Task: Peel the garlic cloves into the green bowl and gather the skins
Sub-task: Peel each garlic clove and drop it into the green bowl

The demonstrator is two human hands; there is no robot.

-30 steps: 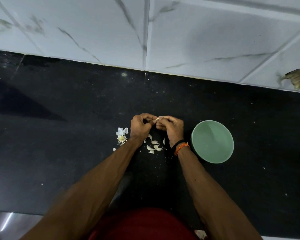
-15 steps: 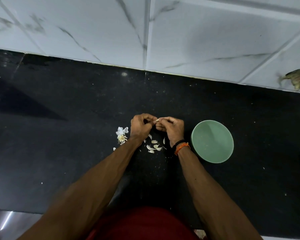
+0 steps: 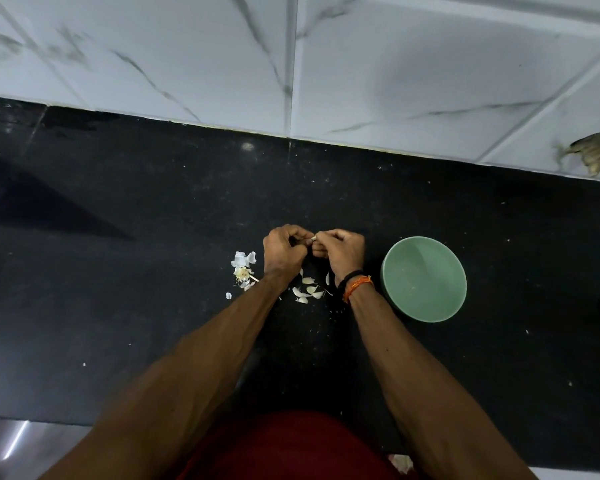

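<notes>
A: Broadly, what carries everything?

B: Black speckled worktop [image 3: 118, 306], running to a white marble-veined tiled wall [image 3: 430, 64]. A torn brown scrap [image 3: 593, 152] sticks to the wall at far right.

A: Next largest?

B: Green bowl [image 3: 424, 279], upright on the worktop, just right of the right wrist. Only a few pale flecks show inside; no whole clove that I can make out.

A: Hands?

B: Left hand [image 3: 283, 252] and right hand [image 3: 343, 252] meet knuckle to knuckle above the worktop, left of the bowl. Both sets of fingers are curled, pinching one garlic clove [image 3: 313, 239] between them; only a small pale end shows. Black and orange wrist threads [image 3: 355, 285] circle the right wrist.

A: Loose material?

B: Unpeeled cloves [image 3: 307, 289] lie scattered on the worktop below the hands, between the two wrists. A pile of skins [image 3: 243, 268] with the stringy root end sits just left of the left wrist, one stray flake [image 3: 228, 295] near it.
</notes>
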